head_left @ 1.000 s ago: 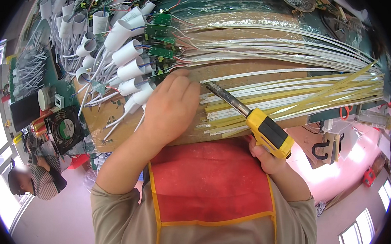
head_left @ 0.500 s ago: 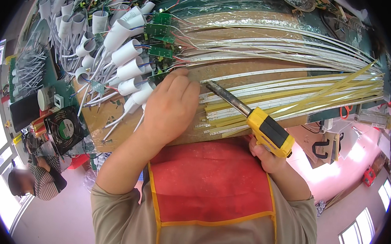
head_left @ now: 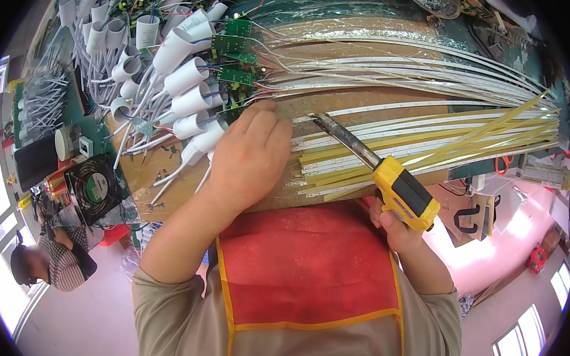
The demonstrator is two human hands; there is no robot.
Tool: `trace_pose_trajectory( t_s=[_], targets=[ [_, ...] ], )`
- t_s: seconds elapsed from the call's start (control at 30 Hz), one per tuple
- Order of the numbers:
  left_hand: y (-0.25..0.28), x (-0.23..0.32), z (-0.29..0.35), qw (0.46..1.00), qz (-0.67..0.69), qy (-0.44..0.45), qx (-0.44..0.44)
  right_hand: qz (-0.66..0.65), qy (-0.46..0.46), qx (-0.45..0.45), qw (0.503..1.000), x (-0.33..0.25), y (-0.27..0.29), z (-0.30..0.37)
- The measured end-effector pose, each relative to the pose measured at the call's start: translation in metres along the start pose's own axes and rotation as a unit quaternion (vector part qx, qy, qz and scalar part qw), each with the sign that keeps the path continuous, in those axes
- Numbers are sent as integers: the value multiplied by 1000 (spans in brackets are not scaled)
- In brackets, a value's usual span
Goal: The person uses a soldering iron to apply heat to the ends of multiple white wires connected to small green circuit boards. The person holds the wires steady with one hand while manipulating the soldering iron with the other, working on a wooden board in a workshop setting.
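My right hand (head_left: 394, 228) grips a yellow and black soldering gun (head_left: 405, 193). Its long metal barrel slants up to the left, the tip close to the left end of a white LED strip (head_left: 367, 107). Left of the tip, my left hand (head_left: 255, 151) is closed with curled fingers, back of the hand up; whatever they pinch is hidden beneath. Just beyond it lie green circuit boards (head_left: 234, 76) with thin wires running to white strips. White plastic tubes (head_left: 190, 102) with grey-white cables crowd beside my left hand. Yellow-backed strips (head_left: 336, 195) lie under the barrel.
A brown board (head_left: 142, 181) lies under the work. At the left stand a black fan (head_left: 95, 189) and a heap of white cables (head_left: 43, 101). Orange-handled scissors (head_left: 503, 164) lie far right, a metal dish (head_left: 434, 0) at the back. Another person (head_left: 58, 261) sits at lower left.
The soldering gun and my right hand have shifted slightly right and down, the tip moving a little away from my left hand. My left hand has hardly moved.
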State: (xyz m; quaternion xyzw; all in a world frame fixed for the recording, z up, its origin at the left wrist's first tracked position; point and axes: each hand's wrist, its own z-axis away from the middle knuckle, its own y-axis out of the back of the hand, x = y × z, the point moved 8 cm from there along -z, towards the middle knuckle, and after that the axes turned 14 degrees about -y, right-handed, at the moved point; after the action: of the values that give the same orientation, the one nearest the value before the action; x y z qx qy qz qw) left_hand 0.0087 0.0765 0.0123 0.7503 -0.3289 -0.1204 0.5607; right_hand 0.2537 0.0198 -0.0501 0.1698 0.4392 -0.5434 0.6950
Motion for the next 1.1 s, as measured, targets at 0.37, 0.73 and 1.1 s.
trace_pose_trajectory(
  t_s=[0.37, 0.73, 1.1],
  targets=[
    [1, 1, -1, 1000, 1, 1, -3, 9, 4, 9, 1000, -1, 2, 2],
    [2, 1, -2, 1000, 3, 15, 4, 73, 40, 25, 996, 0, 2, 4],
    [1, 0, -2, 1000, 9, 21, -2, 70, 39, 39, 996, 4, 6, 5]
  ],
)
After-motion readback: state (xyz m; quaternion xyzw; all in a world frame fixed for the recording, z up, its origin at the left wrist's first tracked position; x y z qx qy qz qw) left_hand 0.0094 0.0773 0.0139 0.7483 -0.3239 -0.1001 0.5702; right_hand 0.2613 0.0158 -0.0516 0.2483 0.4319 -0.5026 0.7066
